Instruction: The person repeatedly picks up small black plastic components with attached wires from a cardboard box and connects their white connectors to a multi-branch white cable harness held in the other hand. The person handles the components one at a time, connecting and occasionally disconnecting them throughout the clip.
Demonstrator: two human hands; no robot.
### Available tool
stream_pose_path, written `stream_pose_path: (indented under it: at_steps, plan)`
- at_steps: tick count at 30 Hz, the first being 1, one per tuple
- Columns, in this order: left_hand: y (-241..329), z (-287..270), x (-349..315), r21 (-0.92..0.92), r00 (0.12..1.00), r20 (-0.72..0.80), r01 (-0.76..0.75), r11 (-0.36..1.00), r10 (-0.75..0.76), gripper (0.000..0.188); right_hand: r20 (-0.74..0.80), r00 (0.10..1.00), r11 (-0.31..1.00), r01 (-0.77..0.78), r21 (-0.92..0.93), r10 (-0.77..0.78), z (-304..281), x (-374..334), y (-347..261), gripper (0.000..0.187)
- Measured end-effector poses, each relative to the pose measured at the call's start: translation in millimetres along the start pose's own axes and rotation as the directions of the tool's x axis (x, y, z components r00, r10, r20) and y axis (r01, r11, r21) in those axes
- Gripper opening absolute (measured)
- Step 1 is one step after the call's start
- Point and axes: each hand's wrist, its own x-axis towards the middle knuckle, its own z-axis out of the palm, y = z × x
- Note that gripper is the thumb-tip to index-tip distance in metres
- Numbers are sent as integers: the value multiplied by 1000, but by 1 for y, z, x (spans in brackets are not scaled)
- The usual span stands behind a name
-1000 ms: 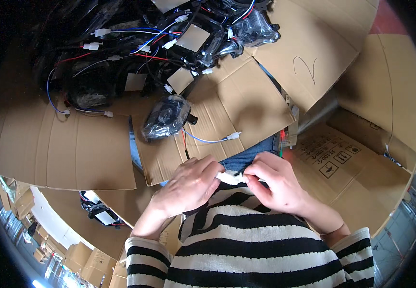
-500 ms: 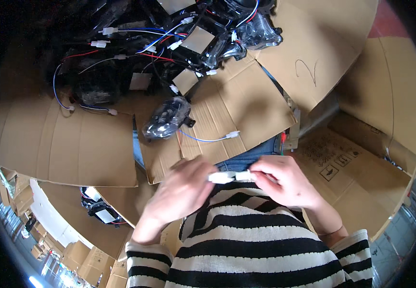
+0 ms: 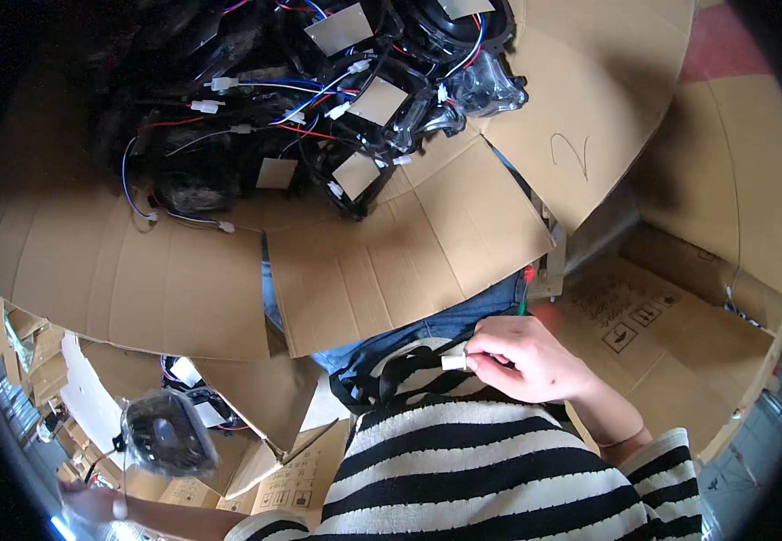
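Far out at the lower left, my left hand [image 3: 93, 503] is smeared by motion, so its fingers cannot be made out. Just beyond it is a dark headlamp [image 3: 170, 433] in clear plastic wrap, with a wire running back toward that hand. A small white plug [image 3: 120, 508] shows at the wrist. In front of my striped top, my right hand [image 3: 531, 361] pinches a white connector [image 3: 454, 361] between thumb and fingers.
Several wrapped headlamps [image 3: 382, 99] with wires and white plugs lie heaped in the carton ahead, behind its near flap [image 3: 391, 261]. At left, an open carton [image 3: 251, 388] stands near more lamps [image 3: 197, 388]. Another open carton [image 3: 653, 334] is on the right.
The wrapped headlamp has left the near flap and is now at the lower left. My left hand has moved away from the connectors there, while my right hand stays on its connector.
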Motion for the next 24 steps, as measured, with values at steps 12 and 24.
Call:
stream_pose_path:
  at_steps: [12,24]
  plan:
    - [188,11,-166,-623,831,403,-59,780,385,19,-23,1000,1000,16,-4,-16,0,-2,5,7]
    - [430,188,-294,-673,275,703,-41,739,656,35,-68,998,999,-21,-47,17,0,-9,2,6]
